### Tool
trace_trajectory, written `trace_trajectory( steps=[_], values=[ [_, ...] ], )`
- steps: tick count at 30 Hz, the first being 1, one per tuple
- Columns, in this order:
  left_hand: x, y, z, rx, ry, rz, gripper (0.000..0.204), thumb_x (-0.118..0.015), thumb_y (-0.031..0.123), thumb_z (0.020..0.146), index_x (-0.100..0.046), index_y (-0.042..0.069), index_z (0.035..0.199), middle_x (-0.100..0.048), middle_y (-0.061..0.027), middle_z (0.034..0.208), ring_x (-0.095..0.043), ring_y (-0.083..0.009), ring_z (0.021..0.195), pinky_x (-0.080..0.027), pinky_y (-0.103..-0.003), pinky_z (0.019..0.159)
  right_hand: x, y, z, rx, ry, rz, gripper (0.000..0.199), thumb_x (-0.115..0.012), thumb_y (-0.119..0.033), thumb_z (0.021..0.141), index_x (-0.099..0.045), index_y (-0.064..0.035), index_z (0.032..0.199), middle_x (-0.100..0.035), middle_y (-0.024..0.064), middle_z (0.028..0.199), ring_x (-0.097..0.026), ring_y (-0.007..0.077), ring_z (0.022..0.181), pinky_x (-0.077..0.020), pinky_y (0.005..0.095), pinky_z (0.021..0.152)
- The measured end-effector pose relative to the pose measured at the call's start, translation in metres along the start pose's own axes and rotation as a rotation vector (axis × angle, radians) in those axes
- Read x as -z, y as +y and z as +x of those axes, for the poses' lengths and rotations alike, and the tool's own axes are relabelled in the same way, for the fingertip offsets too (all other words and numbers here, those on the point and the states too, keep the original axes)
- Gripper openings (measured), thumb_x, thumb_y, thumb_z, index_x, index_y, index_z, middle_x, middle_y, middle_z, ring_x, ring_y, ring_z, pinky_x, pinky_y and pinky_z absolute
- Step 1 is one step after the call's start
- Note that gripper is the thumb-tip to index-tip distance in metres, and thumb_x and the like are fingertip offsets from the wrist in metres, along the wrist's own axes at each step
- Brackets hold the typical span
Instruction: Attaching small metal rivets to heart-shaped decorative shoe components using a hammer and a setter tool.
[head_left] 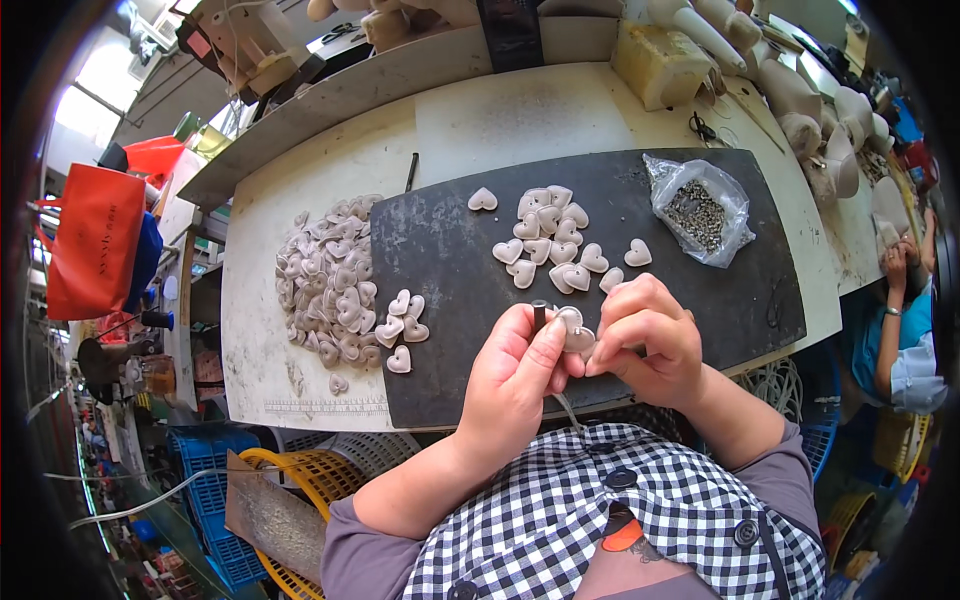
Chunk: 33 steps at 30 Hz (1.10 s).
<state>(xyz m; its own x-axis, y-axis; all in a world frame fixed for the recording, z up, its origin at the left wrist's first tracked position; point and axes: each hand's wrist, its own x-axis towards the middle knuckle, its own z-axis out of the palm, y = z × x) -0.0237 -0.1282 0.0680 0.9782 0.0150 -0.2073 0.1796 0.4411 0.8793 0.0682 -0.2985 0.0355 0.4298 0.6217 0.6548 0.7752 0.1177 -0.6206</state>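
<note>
Beige heart piece sits pinched between both hands above the dark mat's near edge; left hand also grips a small dark tool, right hand closes fingers on the heart. At eleven o'clock, six loose hearts border a large heap. At twelve, about fifteen hearts. At one o'clock, one clear bag of metal bits.

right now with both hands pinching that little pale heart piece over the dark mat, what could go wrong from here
The left hand and right hand hold one small pale heart-shaped piece close to the near edge of the dark rubber mat; if it slips, it may drop off the table. The clear plastic bag of small metal parts lies open, so a nudge could scatter them.
</note>
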Motion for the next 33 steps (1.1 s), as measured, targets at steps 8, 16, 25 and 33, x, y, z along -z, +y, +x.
trace_trajectory(
  steps=[8, 16, 25, 33],
  values=[
    [-0.007, -0.012, -0.001, -0.261, 0.067, 0.282, 0.010, -0.051, 0.016, 0.104, -0.049, 0.006, 0.104, -0.064, -0.0037, 0.088, -0.049, -0.0035, 0.067, -0.040, -0.017, 0.060, -0.004, -0.007, 0.004, -0.071, 0.236, -0.106, 0.018, -0.079, -0.004, 0.077, -0.072, -0.0074, 0.093, -0.067, 0.0058, 0.093, -0.063, 0.0181, 0.083, -0.0498, 0.0304, 0.073],
    [-0.005, -0.015, -0.002, -0.266, 0.066, 0.311, 0.012, -0.049, 0.014, 0.104, -0.050, 0.002, 0.104, -0.065, -0.0057, 0.091, -0.059, -0.0068, 0.077, -0.048, -0.020, 0.067, -0.018, -0.001, -0.009, -0.368, 0.406, 0.561, 0.010, -0.070, -0.001, 0.087, -0.066, -0.0013, 0.096, -0.066, 0.0101, 0.094, -0.063, 0.0161, 0.084, -0.0517, 0.0273, 0.076],
    [0.005, -0.017, -0.001, -0.140, 0.069, 0.099, 0.013, -0.048, 0.017, 0.105, -0.051, 0.004, 0.108, -0.066, -0.0072, 0.094, -0.047, -0.0029, 0.067, -0.040, -0.017, 0.062, 0.076, -0.009, 0.001, -0.795, -0.385, 0.038, 0.012, -0.070, -0.014, 0.088, -0.074, -0.0044, 0.093, -0.071, 0.0066, 0.076, -0.069, 0.0154, 0.067, -0.0541, 0.0296, 0.062],
    [0.011, -0.020, 0.003, -0.036, 0.084, 0.008, 0.017, -0.053, 0.014, 0.102, -0.054, 0.001, 0.112, -0.068, -0.0139, 0.096, -0.045, -0.0042, 0.061, -0.036, -0.017, 0.056, 0.102, 0.079, -0.019, -0.482, 0.005, -1.155, 0.010, -0.076, -0.019, 0.076, -0.072, -0.0102, 0.078, -0.065, 0.0027, 0.084, -0.059, 0.0250, 0.092, -0.0478, 0.0397, 0.075]
  ],
)
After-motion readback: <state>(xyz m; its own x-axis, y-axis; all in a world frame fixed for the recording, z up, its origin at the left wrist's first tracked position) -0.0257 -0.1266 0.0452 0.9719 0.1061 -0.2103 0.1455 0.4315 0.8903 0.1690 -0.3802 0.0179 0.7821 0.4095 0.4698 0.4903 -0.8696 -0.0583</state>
